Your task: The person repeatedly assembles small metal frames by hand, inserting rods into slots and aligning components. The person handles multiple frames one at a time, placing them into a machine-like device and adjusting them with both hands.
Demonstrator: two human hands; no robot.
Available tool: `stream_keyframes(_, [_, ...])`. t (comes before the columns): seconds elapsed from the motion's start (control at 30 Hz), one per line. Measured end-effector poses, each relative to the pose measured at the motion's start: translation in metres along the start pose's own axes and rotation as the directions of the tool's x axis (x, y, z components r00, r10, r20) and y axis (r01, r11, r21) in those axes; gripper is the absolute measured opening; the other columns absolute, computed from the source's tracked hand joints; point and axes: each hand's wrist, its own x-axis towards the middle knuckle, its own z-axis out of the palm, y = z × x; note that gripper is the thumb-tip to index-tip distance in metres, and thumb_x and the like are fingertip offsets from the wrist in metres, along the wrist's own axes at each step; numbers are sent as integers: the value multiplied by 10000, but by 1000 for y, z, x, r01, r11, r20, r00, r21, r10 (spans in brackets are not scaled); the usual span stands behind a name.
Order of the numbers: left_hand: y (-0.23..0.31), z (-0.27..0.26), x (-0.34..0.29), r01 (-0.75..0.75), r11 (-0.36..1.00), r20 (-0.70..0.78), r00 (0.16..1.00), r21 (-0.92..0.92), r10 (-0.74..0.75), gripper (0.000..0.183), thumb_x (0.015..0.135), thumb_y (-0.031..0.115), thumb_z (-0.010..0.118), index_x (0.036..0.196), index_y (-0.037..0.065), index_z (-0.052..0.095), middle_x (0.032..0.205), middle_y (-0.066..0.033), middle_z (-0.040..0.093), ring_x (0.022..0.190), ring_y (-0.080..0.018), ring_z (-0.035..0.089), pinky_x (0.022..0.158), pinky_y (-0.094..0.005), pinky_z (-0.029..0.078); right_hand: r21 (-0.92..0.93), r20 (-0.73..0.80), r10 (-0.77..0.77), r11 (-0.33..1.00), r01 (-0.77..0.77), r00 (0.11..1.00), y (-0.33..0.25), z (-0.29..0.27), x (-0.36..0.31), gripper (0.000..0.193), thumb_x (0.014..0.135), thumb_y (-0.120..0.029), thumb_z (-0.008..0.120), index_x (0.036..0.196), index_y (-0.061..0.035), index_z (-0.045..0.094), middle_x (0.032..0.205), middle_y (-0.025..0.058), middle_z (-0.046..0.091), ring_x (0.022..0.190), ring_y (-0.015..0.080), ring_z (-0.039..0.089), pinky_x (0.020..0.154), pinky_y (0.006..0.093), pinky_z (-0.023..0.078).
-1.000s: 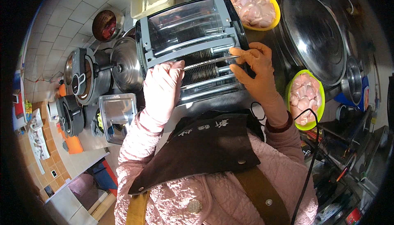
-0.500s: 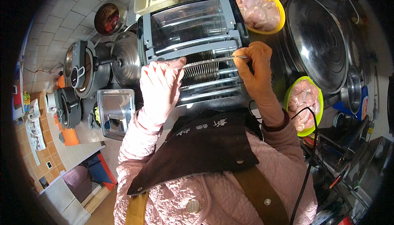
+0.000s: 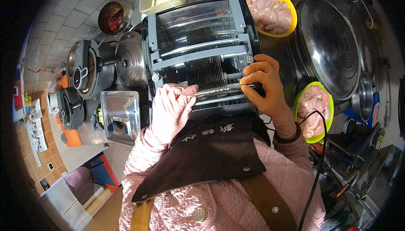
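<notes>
A meat-cutting machine stands before me, with a grey-framed clear cover and a row of thin parallel blades. Along its near side lies a slim toothed metal bar, just in front of the blades. My left hand pinches the bar's left end, its fingers closed. At the right end, my right hand has thumb and fingers closed on the same bar. Whether the bar rests in the machine's side slots is hidden by my fingers.
Raw pale meat fills a yellow bowl at the back right and a green bowl nearer me. A large round lid lies far right. Left are a steel lid, cookers and a steel tray. A black cable hangs at right.
Both hands have moved toward me with the toothed bar, from above the blades down to the machine's near side. The bar has become more level.
</notes>
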Motion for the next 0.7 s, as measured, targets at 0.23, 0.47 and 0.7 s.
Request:
stream_keyframes(0.23, [1, -4, 7, 130, 988, 92, 988, -89, -122, 319, 883, 109, 795, 1200, 130, 791, 1076, -33, 709, 1002, -251, 615, 882, -377, 501, 96, -3, 124, 988, -123, 992, -1, 4, -3, 301, 812, -79, 811, 1091, -102, 702, 1375, 112, 604, 1348, 317, 495, 1151, 454, 367])
stream_keyframes(0.47, [-9, -1, 24, 131, 952, 56, 991, -278, -120, 290, 921, 155, 784, 1211, 130, 783, 1044, -31, 699, 1000, -257, 621, 847, -387, 513, 150, -88, 146, 980, -132, 985, 5, 14, -2, 393, 846, -60, 773, 1215, -73, 640, 1461, 140, 529, 1346, 310, 494, 1162, 436, 374])
stream_keyframes(0.7, [-11, 5, 28, 153, 967, 78, 987, -203, -139, 225, 923, 129, 781, 1146, 102, 796, 1015, -43, 695, 972, -254, 616, 852, -385, 507, 171, -183, 165, 976, -134, 969, 10, 20, 0, 334, 892, -62, 732, 1219, -68, 660, 1439, 118, 555, 1283, 249, 558, 1121, 384, 418])
